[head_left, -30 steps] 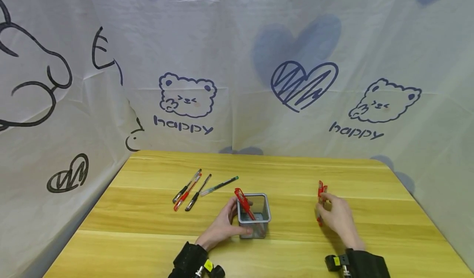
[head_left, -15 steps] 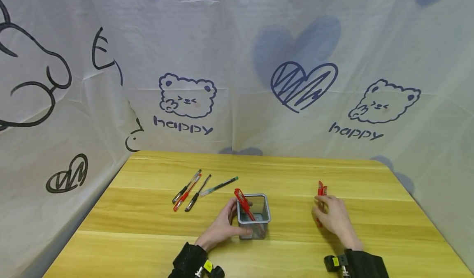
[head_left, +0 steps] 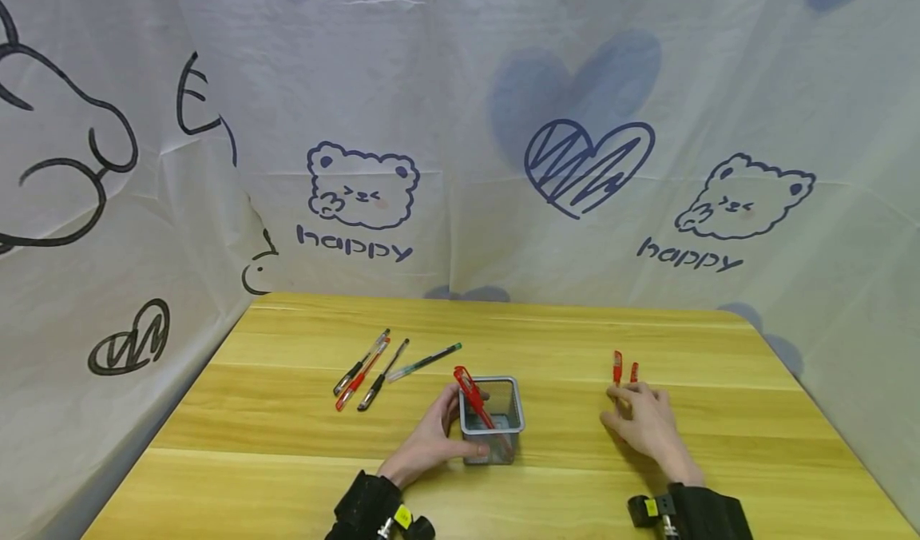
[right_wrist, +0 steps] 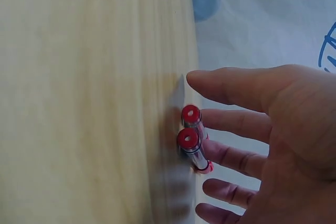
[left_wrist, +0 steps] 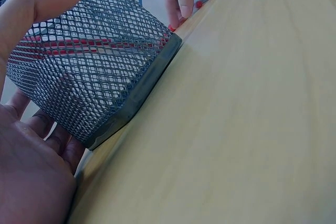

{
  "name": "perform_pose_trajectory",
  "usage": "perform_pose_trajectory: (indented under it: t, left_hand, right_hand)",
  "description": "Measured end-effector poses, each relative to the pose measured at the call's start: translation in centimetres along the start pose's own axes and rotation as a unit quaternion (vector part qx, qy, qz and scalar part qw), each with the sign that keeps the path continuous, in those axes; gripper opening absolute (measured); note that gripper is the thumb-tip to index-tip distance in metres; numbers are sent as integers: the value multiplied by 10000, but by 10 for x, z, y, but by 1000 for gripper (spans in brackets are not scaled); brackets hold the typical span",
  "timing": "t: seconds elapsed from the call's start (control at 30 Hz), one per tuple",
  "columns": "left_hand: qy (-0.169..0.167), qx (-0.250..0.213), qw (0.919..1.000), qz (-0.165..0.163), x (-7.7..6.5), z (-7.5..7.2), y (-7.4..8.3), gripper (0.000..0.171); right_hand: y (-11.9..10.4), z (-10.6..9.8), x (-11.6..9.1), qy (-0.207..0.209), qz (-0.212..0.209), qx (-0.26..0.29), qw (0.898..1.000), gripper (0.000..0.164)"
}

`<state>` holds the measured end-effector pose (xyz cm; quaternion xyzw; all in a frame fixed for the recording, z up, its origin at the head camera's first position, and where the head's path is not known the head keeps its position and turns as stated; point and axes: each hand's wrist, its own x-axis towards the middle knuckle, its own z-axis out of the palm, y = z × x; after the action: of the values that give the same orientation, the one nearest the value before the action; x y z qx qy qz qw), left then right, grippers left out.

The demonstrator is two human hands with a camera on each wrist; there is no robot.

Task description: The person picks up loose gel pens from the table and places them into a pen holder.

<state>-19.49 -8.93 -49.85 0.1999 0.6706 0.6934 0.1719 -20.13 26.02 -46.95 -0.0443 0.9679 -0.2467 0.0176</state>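
A grey wire-mesh pen holder point(head_left: 496, 430) stands upright on the table, with red pens point(head_left: 474, 396) leaning inside it. My left hand point(head_left: 427, 440) grips its left side, thumb across the front and fingers behind. To the right, my right hand point(head_left: 647, 424) reaches down over two red-capped pens lying roughly parallel, the left pen point(head_left: 617, 367) and the right pen point(head_left: 635, 372). In the right wrist view, the nearer pen end point(right_wrist: 189, 138) and the farther pen end point(right_wrist: 191, 113) lie at the fingertips, while the thumb point(right_wrist: 226, 85) is held apart from them.
Several loose pens lie left of the holder: black pens point(head_left: 374, 394), a red pen point(head_left: 352, 391) and a green-ended pen point(head_left: 431, 359). Behind the wooden table point(head_left: 561, 492) hangs a white cloth point(head_left: 474, 85) with drawings.
My right hand has shifted slightly left and its thumb has come away from the pens. The two red pens lie farther apart. My left hand and the pen holder have stayed in place.
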Motion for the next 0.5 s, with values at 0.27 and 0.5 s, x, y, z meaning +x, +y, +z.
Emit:
perform_pose_trajectory:
  t: [0.27, 0.5]
  left_hand:
    - [-10, -25, 10000, -12, 0, 0, -1, 92]
    - [-6, -48, 10000, -25, -1, 0, -1, 91]
  right_hand:
    - [-4, -1, -1, 39, 95, 14, 9999, 45]
    - [-6, 0, -1, 582, 127, 6, 9982, 15]
